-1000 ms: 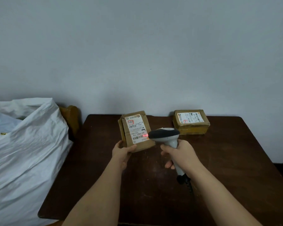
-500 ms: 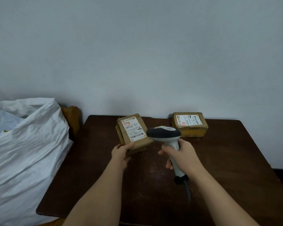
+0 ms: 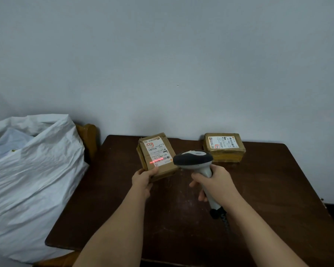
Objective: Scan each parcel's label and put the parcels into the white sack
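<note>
Head view: a parcel [image 3: 155, 156] is held tilted above the table [image 3: 278, 189], near the middle, its label [image 3: 157, 152] turned up toward the scanner [image 3: 196, 164]. A red scan line is seen across the barcode at the label's lower edge. A second parcel [image 3: 224, 147] lies flat at about 1 o'clock from the scanner, well apart from the first. The sack [image 3: 31, 180] stands open at 9 o'clock, beside the table.

A missed read is the likely fault — the line sits low on the label, and a small tilt would throw it off the barcode.

The left hand [image 3: 143, 179] grips the parcel's near corner, thumb on top. The right hand [image 3: 214, 183] is wrapped round the scanner's handle — fingers curled tight.
</note>
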